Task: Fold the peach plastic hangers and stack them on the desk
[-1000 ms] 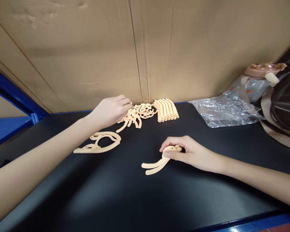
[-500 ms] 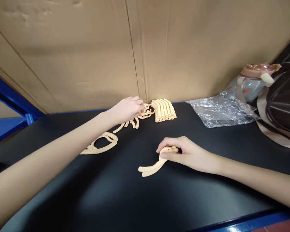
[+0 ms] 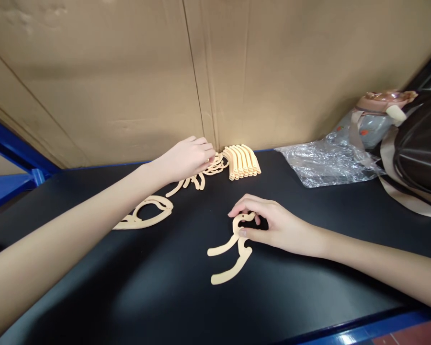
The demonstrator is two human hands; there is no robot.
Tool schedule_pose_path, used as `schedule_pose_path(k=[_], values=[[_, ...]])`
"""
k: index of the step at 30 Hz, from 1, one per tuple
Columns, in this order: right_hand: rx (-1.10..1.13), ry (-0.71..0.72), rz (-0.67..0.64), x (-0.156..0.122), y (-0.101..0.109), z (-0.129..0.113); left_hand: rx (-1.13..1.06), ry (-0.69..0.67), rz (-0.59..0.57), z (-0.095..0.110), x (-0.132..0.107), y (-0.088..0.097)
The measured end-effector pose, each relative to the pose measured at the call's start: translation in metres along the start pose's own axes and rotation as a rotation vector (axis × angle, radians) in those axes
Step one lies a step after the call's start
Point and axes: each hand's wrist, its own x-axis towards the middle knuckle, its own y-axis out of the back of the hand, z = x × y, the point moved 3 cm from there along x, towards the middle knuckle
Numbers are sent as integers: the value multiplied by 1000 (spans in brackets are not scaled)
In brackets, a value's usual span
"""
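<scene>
My right hand (image 3: 278, 225) pinches pale yellow folding hanger pieces (image 3: 244, 242) between thumb and fingers above the black tabletop. Two curved arms of these pieces spread apart toward the lower left, and a small hook shape shows at the top. At the back, my left hand (image 3: 190, 155) reaches over a loose pile of hanger pieces (image 3: 217, 165), its fingers curled down. Its fingertips are partly hidden, so whatever they grip cannot be made out. Several curved pieces (image 3: 201, 182) lie just under that hand. Partly behind my left forearm lies a flat, looped hanger (image 3: 156, 220).
Beside the pile stands a neat stack of curved hanger arms (image 3: 242, 163). A crumpled clear plastic bag (image 3: 326, 165), a bottle with a strap (image 3: 375, 124) and a dark brown bag (image 3: 422, 143) sit at the right. A cardboard wall (image 3: 290, 72) closes the back; blue framing (image 3: 345, 335) edges the table (image 3: 158, 297).
The hanger pieces in my right hand were nearly together and now their arms are swung apart. My left hand stays over the pile, with only a slight shift.
</scene>
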Motion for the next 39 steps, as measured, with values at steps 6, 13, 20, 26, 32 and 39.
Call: schedule_pose_path(k=[6,13,20,26,32,39], values=[[-76,28,-7,0,3,-5,-31,-45,50,36,-16,33],[-133,121,-280,-1,15,-8,-176,-108,-15,87,-61,29],[-151,103,-319,0,19,-7,-275,48,80,88,-82,36],[-189,152,-275,-1,14,-10,-594,105,77,120,-86,52],[-194,125,-233,-3,14,-9,-363,54,147,140,-90,48],[-207,113,-199,-5,12,-5,-314,69,176,138,-88,45]])
